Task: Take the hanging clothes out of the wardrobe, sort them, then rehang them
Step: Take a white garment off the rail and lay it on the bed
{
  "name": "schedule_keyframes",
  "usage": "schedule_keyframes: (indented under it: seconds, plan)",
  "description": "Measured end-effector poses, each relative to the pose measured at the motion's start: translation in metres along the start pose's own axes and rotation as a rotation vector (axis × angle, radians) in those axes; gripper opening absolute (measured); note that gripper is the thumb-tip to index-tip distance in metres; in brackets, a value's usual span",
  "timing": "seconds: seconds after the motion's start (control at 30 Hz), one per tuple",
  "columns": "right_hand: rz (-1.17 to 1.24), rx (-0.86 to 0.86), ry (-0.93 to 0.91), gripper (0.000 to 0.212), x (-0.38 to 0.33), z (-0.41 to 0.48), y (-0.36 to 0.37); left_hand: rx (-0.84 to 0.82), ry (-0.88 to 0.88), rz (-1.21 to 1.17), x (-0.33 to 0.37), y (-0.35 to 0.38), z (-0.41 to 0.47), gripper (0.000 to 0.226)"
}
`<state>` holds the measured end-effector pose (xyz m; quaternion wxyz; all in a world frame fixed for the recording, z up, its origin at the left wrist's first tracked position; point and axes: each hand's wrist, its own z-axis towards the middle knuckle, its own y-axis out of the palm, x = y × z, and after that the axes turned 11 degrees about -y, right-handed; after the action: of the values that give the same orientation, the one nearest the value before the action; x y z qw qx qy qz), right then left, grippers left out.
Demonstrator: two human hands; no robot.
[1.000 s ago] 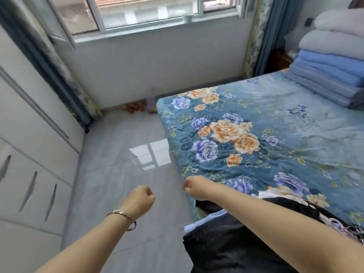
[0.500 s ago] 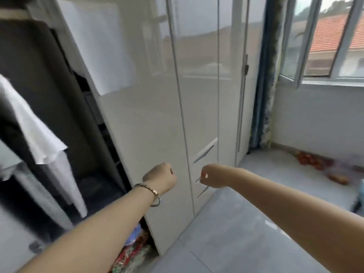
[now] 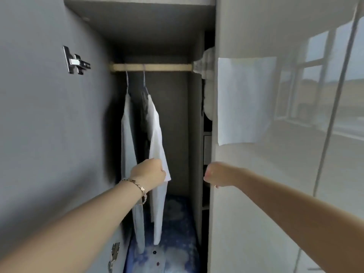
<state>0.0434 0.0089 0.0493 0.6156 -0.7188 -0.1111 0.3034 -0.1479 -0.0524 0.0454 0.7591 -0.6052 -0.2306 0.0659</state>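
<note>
The wardrobe stands open in front of me. On its wooden rail hang two hangers: a white garment at the left and a white shirt over something dark beside it. My left hand, with a bracelet on the wrist, is curled into a fist right in front of the white shirt's sleeve hem; no grip on the cloth shows. My right hand is also a fist holding nothing, level with the left one, at the edge of the glossy door panel on the right.
The open grey door with metal hinges fills the left. A white sheet of paper is stuck on the glossy right door. Blue floral bedding lies on the wardrobe floor. Shelves and a white bundle sit right of the hanging bay.
My view has swung from the bed, past the closed wardrobe doors, to the open hanging bay. Both fists stayed held out in front and now reach the hanging white shirt.
</note>
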Motion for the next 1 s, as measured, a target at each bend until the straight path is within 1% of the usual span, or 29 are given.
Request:
schedule_keyframes:
  seconds: [0.1,0.23,0.33,0.4,0.47,0.5,0.57,0.63,0.7,0.77,0.8,0.9,0.97,1.0]
  plan:
    - [0.017,0.074,-0.075,0.032,-0.011,0.042,-0.023,0.089,-0.063,0.026,-0.008,-0.029,0.027,0.016]
    - [0.058,0.187,-0.15,0.035,-0.028,0.095,-0.054,0.166,-0.096,0.024,-0.007,-0.065,0.065,0.016]
    - [0.153,0.312,-0.169,0.036,-0.047,0.138,-0.083,0.199,-0.107,0.011,-0.006,-0.081,0.098,0.018]
    - [0.209,0.406,-0.171,0.043,-0.064,0.172,-0.103,0.216,-0.092,0.012,-0.006,-0.088,0.123,0.018]
    - [0.282,0.457,-0.186,0.046,-0.083,0.206,-0.119,0.238,-0.077,0.005,-0.005,-0.097,0.146,0.018]
    - [0.333,0.455,-0.202,0.046,-0.093,0.221,-0.125,0.248,-0.071,-0.004,-0.004,-0.101,0.155,0.019]
    - [0.402,0.399,-0.229,0.039,-0.111,0.249,-0.131,0.264,-0.05,-0.019,-0.005,-0.109,0.174,0.021]
    - [0.408,0.338,-0.241,0.026,-0.125,0.271,-0.132,0.28,-0.028,-0.033,-0.006,-0.111,0.189,0.021]
    - [0.388,0.315,-0.222,0.019,-0.132,0.288,-0.133,0.297,-0.016,-0.063,-0.01,-0.11,0.202,0.021]
    - [0.429,0.359,-0.218,0.017,-0.134,0.301,-0.136,0.295,-0.009,-0.087,-0.012,-0.107,0.212,0.021]
    - [0.46,0.4,-0.22,0.011,-0.134,0.304,-0.139,0.281,-0.011,-0.093,-0.013,-0.105,0.216,0.021]
    - [0.484,0.521,-0.203,0.034,-0.132,0.307,-0.15,0.221,-0.025,-0.108,-0.017,-0.099,0.227,0.019]
    - [0.478,0.584,-0.198,0.039,-0.131,0.302,-0.162,0.184,-0.023,-0.127,-0.022,-0.096,0.233,0.018]
    - [0.477,0.609,-0.196,0.037,-0.131,0.297,-0.169,0.171,-0.021,-0.138,-0.024,-0.094,0.236,0.019]
